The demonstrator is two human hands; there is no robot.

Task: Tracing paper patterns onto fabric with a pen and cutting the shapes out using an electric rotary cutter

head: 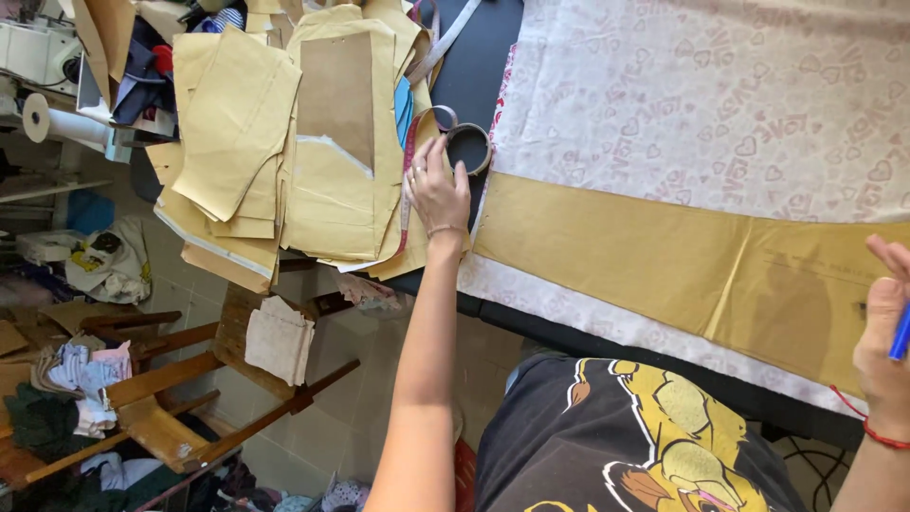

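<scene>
Black shirt [607,446] with a yellow print sits closest, below both arms. Left hand [438,194] reaches out flat, fingers spread and loose, clamped on nothing; its fingertips touch a measuring tape [409,180] that runs along the edge of a heap of brown paper patterns [275,142] just beyond and left of that hand. Tape roll [468,148], a dark ring, lies just past the fingertips, touching or nearly touching them; cannot tell which. Right hand [886,332] is at the frame edge, fingers curled around a blue pen [900,334], resting on a long brown paper strip [664,251]. Strip spans from beside the left wrist to under the right hand, lying on white heart-print fabric [720,104] spread over the dark tabletop [474,66]. Wooden chair [161,408] with cloth scraps stands well left of the left forearm, on the floor.
</scene>
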